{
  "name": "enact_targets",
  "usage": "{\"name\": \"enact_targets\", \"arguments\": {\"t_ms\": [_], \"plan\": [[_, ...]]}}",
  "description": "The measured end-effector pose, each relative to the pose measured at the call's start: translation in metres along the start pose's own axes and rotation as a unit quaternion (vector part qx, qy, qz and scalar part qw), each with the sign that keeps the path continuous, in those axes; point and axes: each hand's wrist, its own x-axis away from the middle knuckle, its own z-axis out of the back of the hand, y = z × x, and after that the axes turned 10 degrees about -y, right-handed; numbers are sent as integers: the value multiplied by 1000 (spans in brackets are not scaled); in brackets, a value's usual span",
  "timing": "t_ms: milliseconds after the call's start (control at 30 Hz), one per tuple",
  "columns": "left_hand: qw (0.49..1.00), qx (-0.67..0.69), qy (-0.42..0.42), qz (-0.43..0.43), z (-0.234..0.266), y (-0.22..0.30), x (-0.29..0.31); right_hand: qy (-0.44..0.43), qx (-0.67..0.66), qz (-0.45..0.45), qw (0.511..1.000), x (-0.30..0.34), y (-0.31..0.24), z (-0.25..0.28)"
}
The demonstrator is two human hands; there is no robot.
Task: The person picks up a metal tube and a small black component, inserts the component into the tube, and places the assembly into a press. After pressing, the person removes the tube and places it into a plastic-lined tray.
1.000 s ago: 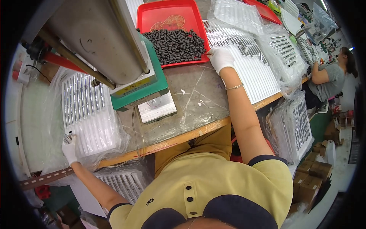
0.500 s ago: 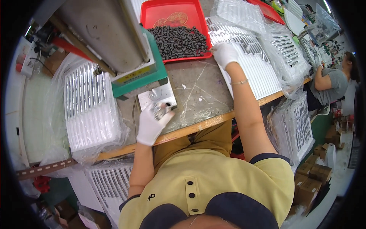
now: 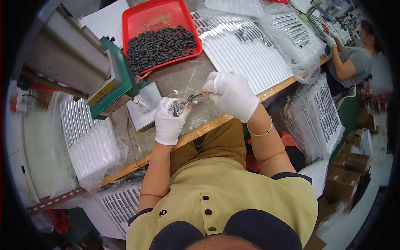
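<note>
My left hand (image 3: 167, 128), in a white glove with bare fingertips, is closed around several short shiny metal tubes (image 3: 176, 109), their round ends facing up. To its right, my right hand (image 3: 233, 95), also gloved, has its fingers drawn together at a small thin metal piece (image 3: 193, 98) beside the tubes. The exact kind of that piece is too small to tell. Left of my hands stands a green press (image 3: 118, 98) with a pale metal base block (image 3: 146, 106). A red tray (image 3: 156, 10) behind them holds a heap of small black sleeves (image 3: 160, 48).
A white ridged tray (image 3: 246, 62) with rows of metal tubes lies at the right. Another plastic-wrapped tray (image 3: 85, 133) of tubes sits left of the press. The wooden table edge (image 3: 212, 125) runs before me. A co-worker (image 3: 352, 58) works at the far right.
My right hand has come back from the ridged tray toward my left hand and now meets it at the metal parts. The view has shifted, with the press and red tray now further left.
</note>
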Motion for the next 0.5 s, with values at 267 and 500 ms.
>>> {"name": "enact_targets", "arguments": {"t_ms": [267, 500], "plan": [[999, 40, -4, 15, -30, 7, -12, -31, 83, -20, 996, 4, 14, 8], [962, 241, -26, 128, -24, -1, -10, 25, -58, -159, 985, -6, 85, 28]]}}
